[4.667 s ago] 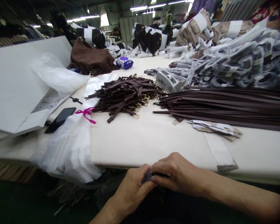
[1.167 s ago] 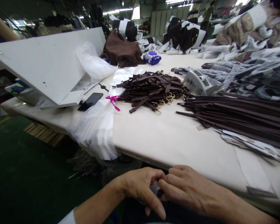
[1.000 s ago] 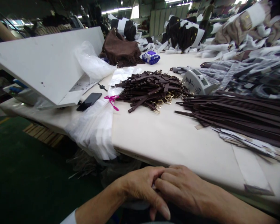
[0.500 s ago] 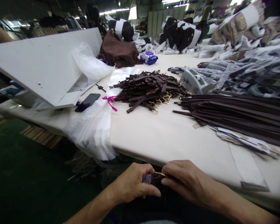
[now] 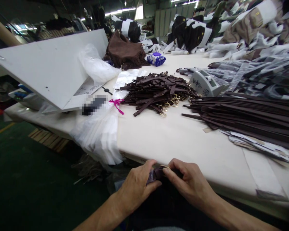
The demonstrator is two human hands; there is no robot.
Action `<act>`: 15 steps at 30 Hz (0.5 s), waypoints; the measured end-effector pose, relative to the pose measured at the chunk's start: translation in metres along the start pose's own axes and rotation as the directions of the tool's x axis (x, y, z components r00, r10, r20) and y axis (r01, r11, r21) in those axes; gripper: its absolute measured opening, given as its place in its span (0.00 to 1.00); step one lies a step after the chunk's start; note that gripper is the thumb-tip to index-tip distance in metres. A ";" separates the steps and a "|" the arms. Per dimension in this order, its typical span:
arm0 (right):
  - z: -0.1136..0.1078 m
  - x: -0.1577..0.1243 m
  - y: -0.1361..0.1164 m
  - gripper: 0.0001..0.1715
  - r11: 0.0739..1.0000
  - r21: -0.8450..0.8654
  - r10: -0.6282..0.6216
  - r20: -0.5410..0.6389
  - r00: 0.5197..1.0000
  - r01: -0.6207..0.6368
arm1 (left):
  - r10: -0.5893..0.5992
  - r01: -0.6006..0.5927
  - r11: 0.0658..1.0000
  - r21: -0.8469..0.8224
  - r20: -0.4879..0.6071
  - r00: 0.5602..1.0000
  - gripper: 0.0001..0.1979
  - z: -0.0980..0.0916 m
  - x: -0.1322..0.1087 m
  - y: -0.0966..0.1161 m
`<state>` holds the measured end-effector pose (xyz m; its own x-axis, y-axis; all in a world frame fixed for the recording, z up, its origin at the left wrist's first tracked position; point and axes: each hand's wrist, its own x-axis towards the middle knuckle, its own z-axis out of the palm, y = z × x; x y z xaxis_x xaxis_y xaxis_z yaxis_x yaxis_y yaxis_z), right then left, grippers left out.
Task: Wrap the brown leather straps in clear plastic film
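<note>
At the table's front edge, low in the head view, my two hands meet over a dark brown strap. My left hand is closed round its left part, where some clear plastic film shows. With thumb and fingers my right hand pinches the strap's other side, by a curved gold-coloured metal piece. Most of the strap is hidden by the hands and the dark clothing below. Beyond them on the table lies a heap of dark brown short straps with gold-coloured hooks.
Long brown strips lie at right beside a grey tape dispenser. Clear plastic bags, tied with pink string, hang over the front edge. A white board leans at left; a fringed brown bag stands behind.
Both hands have risen slightly with the strap. My right thumb now presses near the gold-coloured piece, and more of the strap shows between the hands. The view has shifted a little.
</note>
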<state>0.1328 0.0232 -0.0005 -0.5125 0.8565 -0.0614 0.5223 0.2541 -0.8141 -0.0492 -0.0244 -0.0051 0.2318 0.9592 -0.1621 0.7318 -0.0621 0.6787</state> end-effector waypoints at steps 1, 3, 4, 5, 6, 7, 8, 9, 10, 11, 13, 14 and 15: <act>0.002 0.000 -0.001 0.15 1.000 0.006 0.004 -0.010 1.000 -0.004 | -0.011 0.012 0.999 0.042 -0.030 1.000 0.22 0.002 0.000 0.000; 0.007 -0.001 -0.004 0.15 1.000 0.015 -0.011 -0.047 0.999 0.012 | -0.024 0.036 0.991 0.127 -0.092 0.995 0.21 0.006 0.002 0.001; 0.010 -0.002 -0.005 0.15 0.999 0.015 -0.034 -0.079 0.996 0.035 | -0.023 0.044 0.985 0.169 -0.119 0.993 0.22 0.009 0.003 0.002; 0.014 -0.004 -0.006 0.15 0.998 0.013 -0.066 -0.113 0.991 0.068 | -0.025 0.052 0.977 0.205 -0.136 0.990 0.22 0.011 0.005 0.002; 0.018 -0.006 -0.007 0.14 0.994 0.007 -0.107 -0.149 0.983 0.109 | -0.030 0.064 0.971 0.230 -0.146 0.989 0.21 0.013 0.006 0.003; 0.023 -0.008 -0.007 0.13 0.989 -0.003 -0.149 -0.179 0.973 0.151 | -0.039 0.076 0.966 0.245 -0.153 0.987 0.21 0.015 0.006 0.004; 0.027 -0.010 -0.007 0.12 0.982 -0.021 -0.190 -0.204 0.960 0.190 | -0.051 0.090 0.963 0.253 -0.154 0.987 0.20 0.017 0.007 0.004; 0.031 -0.013 -0.007 0.12 0.973 -0.045 -0.231 -0.222 0.947 0.227 | -0.068 0.105 0.962 0.252 -0.151 0.986 0.20 0.018 0.007 0.004; 0.035 -0.014 -0.006 0.11 0.963 -0.071 -0.270 -0.232 0.934 0.261 | -0.085 0.118 0.963 0.243 -0.143 0.986 0.20 0.017 0.007 0.004; 0.037 -0.016 -0.006 0.10 0.952 -0.091 -0.306 -0.231 0.924 0.292 | -0.094 0.121 0.967 0.223 -0.129 0.987 0.20 0.016 0.007 0.004; 0.039 -0.017 -0.005 0.09 0.948 -0.074 -0.318 -0.205 0.926 0.309 | -0.076 0.081 0.988 0.133 -0.042 0.996 0.20 0.009 0.007 0.004; 0.038 -0.017 -0.005 0.09 0.959 -0.035 -0.283 -0.184 0.941 0.282 | -0.050 0.048 0.997 0.062 0.026 0.998 0.22 0.003 0.006 0.004; 0.036 -0.016 -0.005 0.10 0.974 0.016 -0.222 -0.159 0.962 0.228 | -0.015 0.017 1.000 -0.014 0.091 0.996 0.25 -0.003 0.005 0.004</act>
<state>0.1138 -0.0082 -0.0166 -0.5011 0.8386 0.2135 0.3808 0.4353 -0.8158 -0.0467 -0.0187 -0.0010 0.2776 0.9311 -0.2367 0.7266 -0.0423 0.6858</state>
